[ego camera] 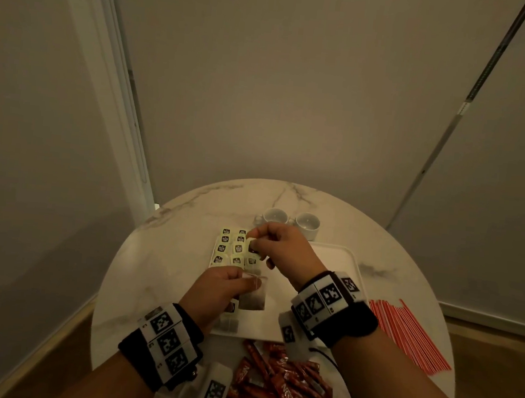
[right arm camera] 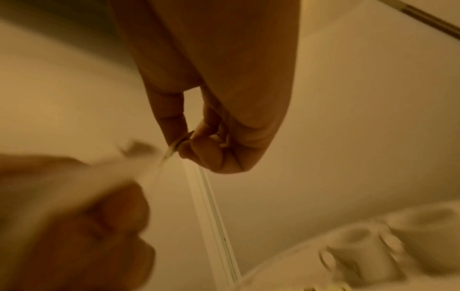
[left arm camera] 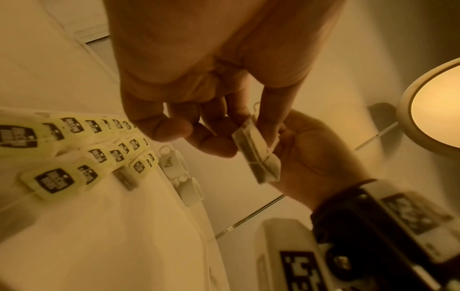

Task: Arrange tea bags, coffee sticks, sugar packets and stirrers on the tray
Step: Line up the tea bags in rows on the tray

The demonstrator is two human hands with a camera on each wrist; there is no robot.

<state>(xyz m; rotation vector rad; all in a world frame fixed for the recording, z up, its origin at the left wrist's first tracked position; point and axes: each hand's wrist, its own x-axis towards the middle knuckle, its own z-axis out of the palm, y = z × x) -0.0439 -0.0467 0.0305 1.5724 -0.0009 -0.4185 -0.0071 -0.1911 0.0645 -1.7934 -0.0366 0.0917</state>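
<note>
My left hand (ego camera: 251,282) pinches the top of a tea bag (ego camera: 253,300), which hangs over the white tray (ego camera: 335,260). My right hand (ego camera: 252,241) is farther back and pinches that bag's paper tag (ego camera: 252,246). Rows of tea bags with yellow, dark-labelled tags (ego camera: 230,248) lie on the tray's left part. From the left wrist, the left hand (left arm camera: 248,133) holds the tea bag (left arm camera: 259,157) in front of the right hand (left arm camera: 316,157); the rows of tags (left arm camera: 99,155) lie to the left. The right wrist view shows the right hand (right arm camera: 181,145) pinching the thin tag (right arm camera: 174,147).
Two white cups (ego camera: 275,217) (ego camera: 307,224) stand behind the tray on the round marble table (ego camera: 159,262). Red-striped stirrers (ego camera: 408,335) lie to the right of the tray. A heap of red coffee sticks (ego camera: 275,383) lies at the near edge. Another tea bag (ego camera: 230,324) lies under my left wrist.
</note>
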